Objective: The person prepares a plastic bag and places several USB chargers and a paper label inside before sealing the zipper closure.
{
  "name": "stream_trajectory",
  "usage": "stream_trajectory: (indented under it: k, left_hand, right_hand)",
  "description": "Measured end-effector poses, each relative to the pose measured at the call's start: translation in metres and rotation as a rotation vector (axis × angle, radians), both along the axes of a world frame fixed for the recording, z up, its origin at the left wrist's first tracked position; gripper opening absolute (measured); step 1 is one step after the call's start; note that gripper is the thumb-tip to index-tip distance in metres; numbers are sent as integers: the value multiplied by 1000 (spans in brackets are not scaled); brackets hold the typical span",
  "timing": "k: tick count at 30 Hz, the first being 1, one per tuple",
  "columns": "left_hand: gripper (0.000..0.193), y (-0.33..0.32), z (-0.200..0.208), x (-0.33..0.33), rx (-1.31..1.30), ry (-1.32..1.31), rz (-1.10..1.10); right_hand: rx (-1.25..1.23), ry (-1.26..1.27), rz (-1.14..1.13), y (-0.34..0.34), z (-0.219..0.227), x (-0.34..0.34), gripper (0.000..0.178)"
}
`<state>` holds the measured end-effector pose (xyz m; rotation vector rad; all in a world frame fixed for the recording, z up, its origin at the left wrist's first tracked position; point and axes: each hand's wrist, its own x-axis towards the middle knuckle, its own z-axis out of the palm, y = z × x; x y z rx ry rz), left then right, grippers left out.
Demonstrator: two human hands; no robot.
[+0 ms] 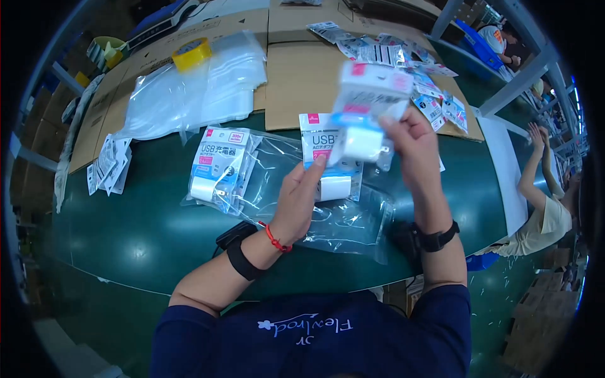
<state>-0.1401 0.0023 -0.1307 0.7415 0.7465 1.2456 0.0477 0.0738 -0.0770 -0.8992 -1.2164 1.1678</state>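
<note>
Dark lettering and pink-and-blue labels stand on the charger packet (217,157) towards ten o'clock and the middle packet (321,145); print on the upper packet (362,101), at one o'clock, is blurred. White lettering marks the shirt (309,349) at six.

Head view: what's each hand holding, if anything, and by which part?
Right hand: blurred pack, by its right edge. Left hand: at the left side of another pack; whether it grips can't be told.

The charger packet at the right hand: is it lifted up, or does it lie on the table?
Lifted: the right hand holds the charger packet above the green table, partly hiding another packet.
</note>
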Motion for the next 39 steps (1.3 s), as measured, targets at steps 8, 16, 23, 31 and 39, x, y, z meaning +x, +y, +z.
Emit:
stream_trajectory:
  k: [8, 16, 23, 31, 39]
  left_hand:
    - [33, 3, 4, 9, 149, 90, 32]
    - [36, 9, 8, 7, 115, 178, -2]
    - [44, 19, 0, 17, 350, 401, 235]
    - [48, 19, 48, -18, -206, -511, -317]
    - [44, 26, 37, -22, -262, -418, -240]
  right_hand:
    - [-29, -190, 59, -14, -23, -9, 20]
    - [-98, 29, 73, -11, -6, -9, 24]
    - [-86, 33, 291, -23, 2, 15, 24]
    - [1063, -806, 327, -44, 22, 0, 30]
    - [1019, -1019, 494, -46, 28, 4, 42]
